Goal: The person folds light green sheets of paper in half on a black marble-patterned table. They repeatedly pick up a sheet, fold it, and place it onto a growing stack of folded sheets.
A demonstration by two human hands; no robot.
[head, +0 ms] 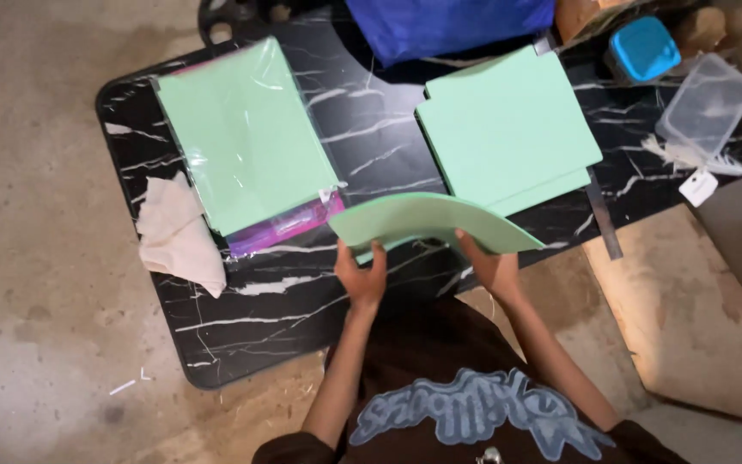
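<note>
Over the black marbled bench [242, 331], near its front edge, a pale green foam sheet [427, 222] bows upward, long axis running left to right, its near edge pinched at one end by the left hand [361, 277] and at the other by the right hand [489, 266].

Both arms reach forward, left hand [361, 277] and right hand [489, 268] raised, each grip pinched closed.

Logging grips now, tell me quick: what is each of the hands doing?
Left hand: closed on the green foam sheet.
Right hand: closed on the same sheet.
</note>
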